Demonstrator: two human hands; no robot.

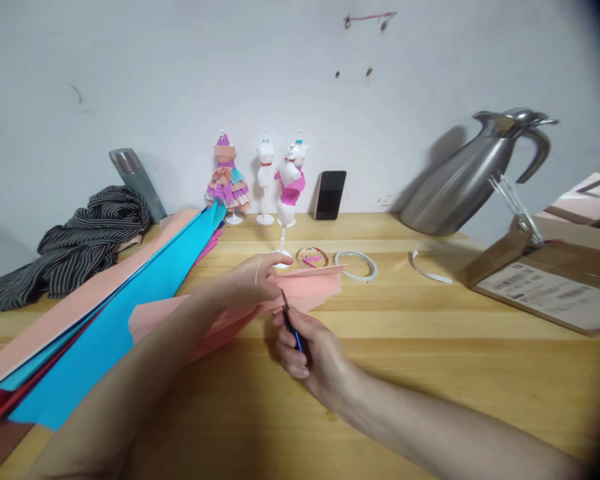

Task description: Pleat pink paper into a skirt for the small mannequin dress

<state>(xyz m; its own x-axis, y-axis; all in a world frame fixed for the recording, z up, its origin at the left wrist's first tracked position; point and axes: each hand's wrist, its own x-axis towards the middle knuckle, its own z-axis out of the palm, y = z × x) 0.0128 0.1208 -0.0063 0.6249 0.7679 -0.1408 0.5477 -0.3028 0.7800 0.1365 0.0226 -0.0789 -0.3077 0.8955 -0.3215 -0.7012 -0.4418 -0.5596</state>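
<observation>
A long sheet of salmon-pink crepe paper (pixel 310 285) stretches across the middle of the table, with my left hand (pixel 257 277) gripping it from above. My right hand (pixel 305 350) is closed around dark blue scissors (pixel 294 328). Their blades point up and away, meeting the paper's near edge just right of my left fingers. Behind the paper stands a small white mannequin with a pink wrap (pixel 291 187). Left of it are a bare white mannequin (pixel 265 167) and one in a ruffled paper dress (pixel 227 180).
Rolls of tape (pixel 375 267) lie behind the paper, near a curled white strip (pixel 430 275). Colored crepe sheets (pixel 130 327) and a striped cloth (pixel 95 233) cover the left side. A phone (pixel 330 195) leans on the wall. A steel jug (pixel 460 180) and cardboard box (pixel 545 293) stand right.
</observation>
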